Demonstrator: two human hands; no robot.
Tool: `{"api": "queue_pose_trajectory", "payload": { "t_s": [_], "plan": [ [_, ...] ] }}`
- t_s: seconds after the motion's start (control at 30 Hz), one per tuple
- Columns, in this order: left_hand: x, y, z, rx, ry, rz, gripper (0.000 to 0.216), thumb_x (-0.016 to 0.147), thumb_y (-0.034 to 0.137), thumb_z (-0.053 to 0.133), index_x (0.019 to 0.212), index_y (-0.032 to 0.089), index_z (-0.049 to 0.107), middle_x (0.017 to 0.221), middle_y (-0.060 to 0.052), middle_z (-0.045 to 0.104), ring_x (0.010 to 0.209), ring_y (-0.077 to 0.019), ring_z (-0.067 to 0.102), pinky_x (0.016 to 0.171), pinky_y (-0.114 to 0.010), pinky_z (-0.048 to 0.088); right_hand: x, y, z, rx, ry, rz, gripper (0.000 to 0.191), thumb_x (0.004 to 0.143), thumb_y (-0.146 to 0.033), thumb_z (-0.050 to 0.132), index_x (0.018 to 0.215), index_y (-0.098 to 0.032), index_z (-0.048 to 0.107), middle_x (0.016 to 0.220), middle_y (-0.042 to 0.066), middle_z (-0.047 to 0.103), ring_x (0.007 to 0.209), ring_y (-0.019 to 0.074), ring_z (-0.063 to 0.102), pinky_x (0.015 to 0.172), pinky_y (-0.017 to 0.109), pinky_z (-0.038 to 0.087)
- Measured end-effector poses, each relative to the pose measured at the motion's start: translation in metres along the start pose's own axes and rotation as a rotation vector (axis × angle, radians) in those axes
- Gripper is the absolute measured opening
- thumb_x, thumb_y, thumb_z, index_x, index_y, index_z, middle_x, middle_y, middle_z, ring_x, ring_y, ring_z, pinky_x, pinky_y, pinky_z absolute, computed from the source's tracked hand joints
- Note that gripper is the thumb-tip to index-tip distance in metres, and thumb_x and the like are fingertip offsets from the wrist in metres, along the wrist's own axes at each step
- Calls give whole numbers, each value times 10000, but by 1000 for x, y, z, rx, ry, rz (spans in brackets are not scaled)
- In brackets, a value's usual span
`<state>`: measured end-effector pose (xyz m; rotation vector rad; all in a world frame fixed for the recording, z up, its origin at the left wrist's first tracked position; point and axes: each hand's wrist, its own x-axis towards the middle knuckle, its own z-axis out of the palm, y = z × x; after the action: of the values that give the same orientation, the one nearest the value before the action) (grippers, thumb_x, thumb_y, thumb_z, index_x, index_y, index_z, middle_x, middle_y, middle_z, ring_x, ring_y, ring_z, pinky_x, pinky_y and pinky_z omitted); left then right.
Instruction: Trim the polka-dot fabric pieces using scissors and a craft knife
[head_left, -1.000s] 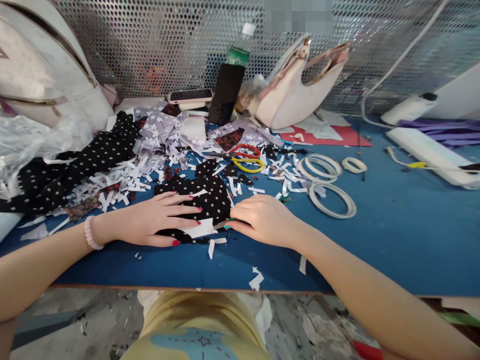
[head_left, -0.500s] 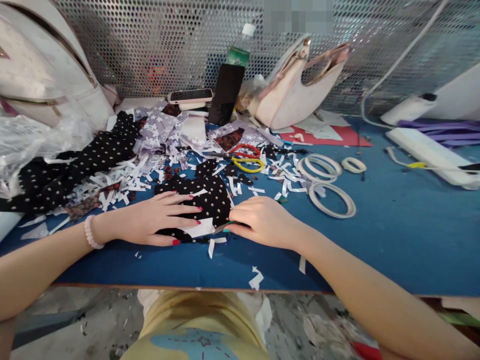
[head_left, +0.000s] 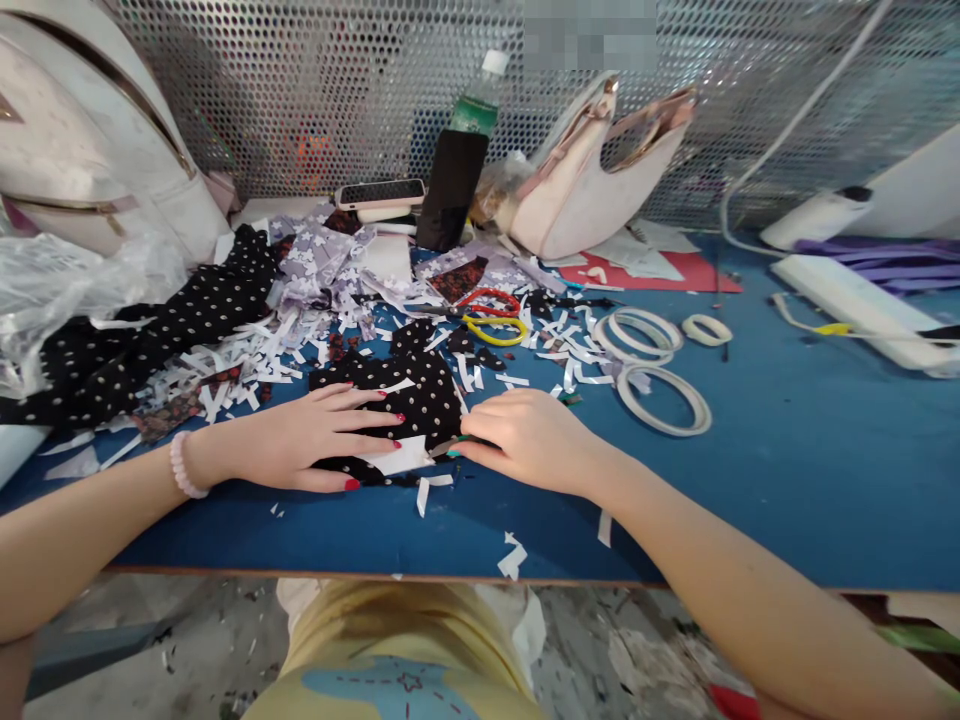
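My left hand (head_left: 319, 438) lies flat with fingers spread on a piece of black polka-dot fabric (head_left: 427, 390). A white paper piece (head_left: 405, 457) rests on the fabric by its fingertips. At the fabric's right edge my right hand (head_left: 517, 435) is closed around a small pointed metal tool (head_left: 448, 446) with a bit of green. Most of this tool is hidden by the fingers, so its kind cannot be made out. Its tip points left and touches or hovers just over the paper's right end; I cannot tell which.
Scissors (head_left: 493, 318) with red and yellow handles lie behind the fabric among white paper strips (head_left: 255, 345). Tape rolls (head_left: 664, 400) sit to the right. A phone (head_left: 452, 190) leans on a bottle (head_left: 476, 105). A white handbag (head_left: 570, 200) stands behind; more dotted fabric (head_left: 172, 320) is left.
The tool in my right hand has shifted slightly upward and tilted a little at the paper's edge. My left hand and the fabric stay in place.
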<state>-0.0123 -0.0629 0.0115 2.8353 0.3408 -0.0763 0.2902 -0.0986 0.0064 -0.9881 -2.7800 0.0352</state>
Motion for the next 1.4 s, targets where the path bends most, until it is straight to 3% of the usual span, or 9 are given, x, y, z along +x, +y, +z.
{"api": "queue_pose_trajectory", "payload": {
  "t_s": [0.77,1.4],
  "plan": [
    [0,0,0,-34,39,14,524,963,356,523,1472,320,406,1566,-48,359,1484,-315,229,1208,-513,178,-1,-2,3,-69,31,-13,461,1024,-391,392,675,-173,602,589,15,609,553,132,548,569,264,285],
    [0,0,1,19,-2,9,510,987,384,475,1482,299,387,1592,-37,305,1498,-303,182,1212,-490,150,-1,-3,5,-80,73,-27,518,1039,-410,339,653,-169,588,566,3,589,531,119,539,553,263,287]
  ]
}}
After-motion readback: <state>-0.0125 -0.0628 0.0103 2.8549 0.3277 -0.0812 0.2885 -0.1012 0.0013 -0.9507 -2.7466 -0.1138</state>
